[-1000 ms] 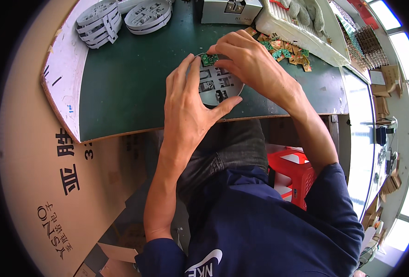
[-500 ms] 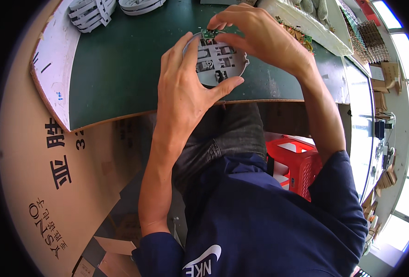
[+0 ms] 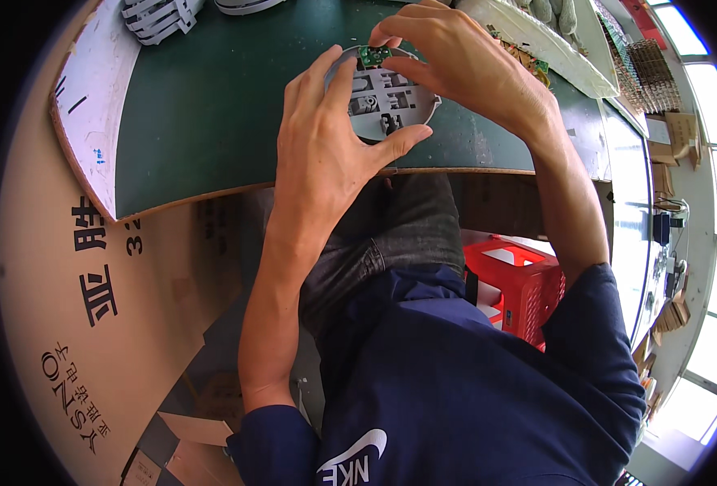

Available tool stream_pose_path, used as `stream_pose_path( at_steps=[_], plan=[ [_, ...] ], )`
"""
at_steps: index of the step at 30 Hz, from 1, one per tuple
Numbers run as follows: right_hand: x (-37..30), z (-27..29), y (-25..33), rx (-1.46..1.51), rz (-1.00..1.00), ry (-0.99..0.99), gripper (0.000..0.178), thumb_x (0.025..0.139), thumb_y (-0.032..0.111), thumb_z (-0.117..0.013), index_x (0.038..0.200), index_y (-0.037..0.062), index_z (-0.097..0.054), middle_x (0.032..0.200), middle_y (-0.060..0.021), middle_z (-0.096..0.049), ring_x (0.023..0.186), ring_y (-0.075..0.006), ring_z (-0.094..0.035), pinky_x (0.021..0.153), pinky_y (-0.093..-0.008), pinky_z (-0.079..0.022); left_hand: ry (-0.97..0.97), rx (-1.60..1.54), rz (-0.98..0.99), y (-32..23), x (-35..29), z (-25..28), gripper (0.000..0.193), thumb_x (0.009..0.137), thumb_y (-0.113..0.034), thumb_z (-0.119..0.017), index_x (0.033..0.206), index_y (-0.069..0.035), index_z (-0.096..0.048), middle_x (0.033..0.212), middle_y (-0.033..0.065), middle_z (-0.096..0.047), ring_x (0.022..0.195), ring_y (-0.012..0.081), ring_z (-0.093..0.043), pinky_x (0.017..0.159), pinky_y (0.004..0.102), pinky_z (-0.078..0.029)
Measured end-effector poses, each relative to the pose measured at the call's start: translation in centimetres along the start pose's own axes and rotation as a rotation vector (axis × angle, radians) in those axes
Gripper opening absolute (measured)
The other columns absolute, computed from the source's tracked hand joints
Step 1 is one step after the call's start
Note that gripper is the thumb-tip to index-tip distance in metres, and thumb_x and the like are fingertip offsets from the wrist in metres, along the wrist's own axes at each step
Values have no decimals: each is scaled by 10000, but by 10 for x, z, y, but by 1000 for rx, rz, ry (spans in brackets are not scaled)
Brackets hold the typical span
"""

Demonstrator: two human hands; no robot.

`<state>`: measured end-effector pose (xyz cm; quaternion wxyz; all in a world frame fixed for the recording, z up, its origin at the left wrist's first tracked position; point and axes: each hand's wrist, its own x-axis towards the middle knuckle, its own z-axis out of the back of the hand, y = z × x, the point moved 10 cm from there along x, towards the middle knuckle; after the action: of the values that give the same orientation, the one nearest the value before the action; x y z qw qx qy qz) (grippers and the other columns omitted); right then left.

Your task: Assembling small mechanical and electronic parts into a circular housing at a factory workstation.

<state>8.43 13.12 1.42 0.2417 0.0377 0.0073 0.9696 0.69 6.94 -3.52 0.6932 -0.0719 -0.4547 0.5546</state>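
Observation:
A round grey plastic housing (image 3: 396, 103) with several rectangular openings lies near the table's front edge. My left hand (image 3: 326, 134) curves around its left side, fingers on the far-left rim and thumb along the near rim. At the far edge of the housing sits a small green circuit board (image 3: 375, 55). My right hand (image 3: 447, 53) pinches this board by its right end between thumb and forefinger. A small black part (image 3: 390, 123) shows at the housing's near side. The fingertips of my right hand partly cover the board.
Curved grey plastic pieces (image 3: 157, 18) are stacked at the far left of the green table (image 3: 204, 113). A white tray (image 3: 569, 57) stands at the far right, circuit boards (image 3: 523, 58) beside it. Under the table are a red plastic stool (image 3: 520, 283) and a large cardboard box (image 3: 148, 316).
The circuit board now shows more of its green face, turned flatter at the housing's far edge. The left hand keeps its hold, and the housing has shifted slightly in view.

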Motion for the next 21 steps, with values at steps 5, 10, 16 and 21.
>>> stream_pose_path(
  at_steps=[5, 10, 16, 21],
  plan=[
    [1, 3, -7, 46, -29, -23, 259, 906, 115, -703, 1095, -61, -697, 1085, -185, -706, 1032, -330, -664, 947, -412, -531, -4, -7, 31, 0, 2, 1, 877, 677, -475, -937, 1318, 44, -640, 1420, 208, -590, 1290, 355, -572, 1072, 447, -497],
    [0, 11, -16, 162, -138, -50, 264, 915, 108, -697, 1122, -56, -691, 1074, -217, -709, 1044, -359, -669, 938, -431, -540, -21, -9, 19, -1, 4, 0, 924, 687, -470, -935, 1339, 91, -598, 1412, 230, -592, 1300, 365, -566, 1078, 450, -490],
    [-1, 6, -23, 244, -168, -52, 258, 920, 107, -696, 1119, -57, -691, 1072, -216, -708, 1049, -362, -667, 929, -435, -542, -39, 13, -30, -2, 4, -2, 974, 663, -501, -935, 1316, 126, -577, 1372, 263, -585, 1238, 404, -571, 1023, 468, -515],
    [-1, 8, -13, 91, -66, -71, 264, 923, 113, -704, 1126, -54, -691, 1090, -197, -709, 1052, -337, -666, 947, -413, -531, -37, -3, -36, -3, 5, -5, 948, 663, -503, -934, 1314, 95, -592, 1372, 249, -586, 1228, 401, -573, 1011, 473, -520]
  ],
)
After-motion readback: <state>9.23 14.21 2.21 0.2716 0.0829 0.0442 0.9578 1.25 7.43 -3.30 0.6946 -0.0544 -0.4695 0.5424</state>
